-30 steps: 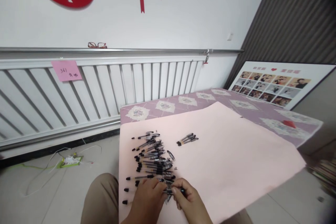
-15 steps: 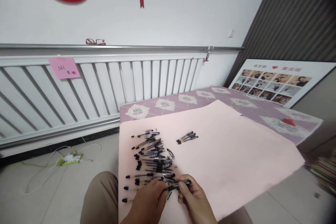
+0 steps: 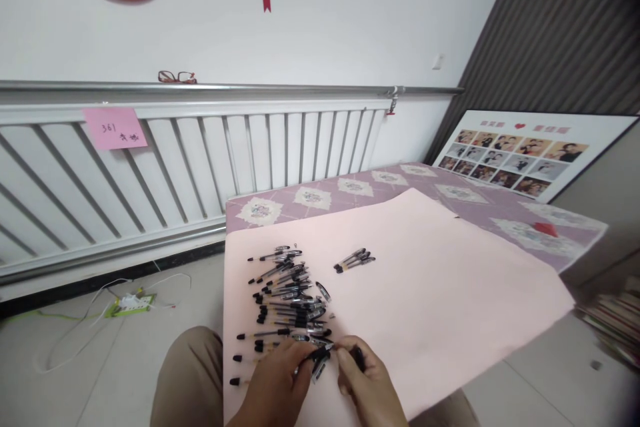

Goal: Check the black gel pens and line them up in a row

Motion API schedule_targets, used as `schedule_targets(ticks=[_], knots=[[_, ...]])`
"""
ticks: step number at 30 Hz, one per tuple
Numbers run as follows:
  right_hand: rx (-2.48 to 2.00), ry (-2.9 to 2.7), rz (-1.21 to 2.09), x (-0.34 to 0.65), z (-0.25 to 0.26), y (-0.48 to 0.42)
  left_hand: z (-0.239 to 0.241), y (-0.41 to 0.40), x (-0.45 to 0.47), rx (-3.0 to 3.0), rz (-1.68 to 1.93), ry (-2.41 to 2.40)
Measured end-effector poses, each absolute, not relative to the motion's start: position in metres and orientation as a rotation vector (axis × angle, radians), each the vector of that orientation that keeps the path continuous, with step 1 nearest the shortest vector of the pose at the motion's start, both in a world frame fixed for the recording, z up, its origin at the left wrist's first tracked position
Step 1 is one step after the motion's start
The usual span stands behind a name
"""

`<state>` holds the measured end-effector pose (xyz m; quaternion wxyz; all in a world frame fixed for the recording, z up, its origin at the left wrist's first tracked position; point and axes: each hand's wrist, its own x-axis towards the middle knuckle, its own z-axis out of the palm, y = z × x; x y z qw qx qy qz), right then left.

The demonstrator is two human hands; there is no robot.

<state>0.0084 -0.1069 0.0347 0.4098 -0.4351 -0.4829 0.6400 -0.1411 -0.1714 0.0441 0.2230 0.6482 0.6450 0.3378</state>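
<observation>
At the near edge of a pink sheet (image 3: 440, 293), my left hand (image 3: 277, 387) pinches the body of a black pen (image 3: 316, 356). My right hand (image 3: 367, 390) is closed on a small black cap (image 3: 358, 356), a short gap to the right of the pen's end. Just beyond my fingers lies a loose heap of several black-and-clear pens (image 3: 290, 300). A small group of pens (image 3: 354, 259) lies apart, further back and to the right.
The pink sheet covers a table with a purple patterned cloth (image 3: 380, 190). Behind it runs a white radiator (image 3: 200, 160) with a pink note (image 3: 115, 127) and glasses (image 3: 176, 76) on the ledge. A photo board (image 3: 525, 153) leans at the right. Cables (image 3: 130, 303) lie on the floor.
My right hand has drawn the black cap off to the right, apart from the pen held in my left hand. The view has shifted slightly.
</observation>
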Motion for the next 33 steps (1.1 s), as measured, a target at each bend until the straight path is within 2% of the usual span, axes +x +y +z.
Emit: schedule_targets(ticks=[9,15,24,30,33], knots=[[-1.12,-1.516,1.564,0.002,0.045,-0.111,0.044,-0.171,-0.135,1.76,0.917,1.803],[-1.048,-1.441,1.685,0.006,0.045,-0.111,0.044,-0.17,-0.135,1.686,0.943,1.7],[-1.132,-1.585,1.495,0.003,0.054,-0.112,0.046,-0.171,-0.136,1.763,0.903,1.783],[-1.067,-1.551,1.601,0.005,0.051,-0.111,0.043,-0.171,-0.136,1.738,0.958,1.747],[-1.082,-1.529,1.548,0.004,0.051,-0.111,0.043,-0.169,-0.137,1.746,0.959,1.751]])
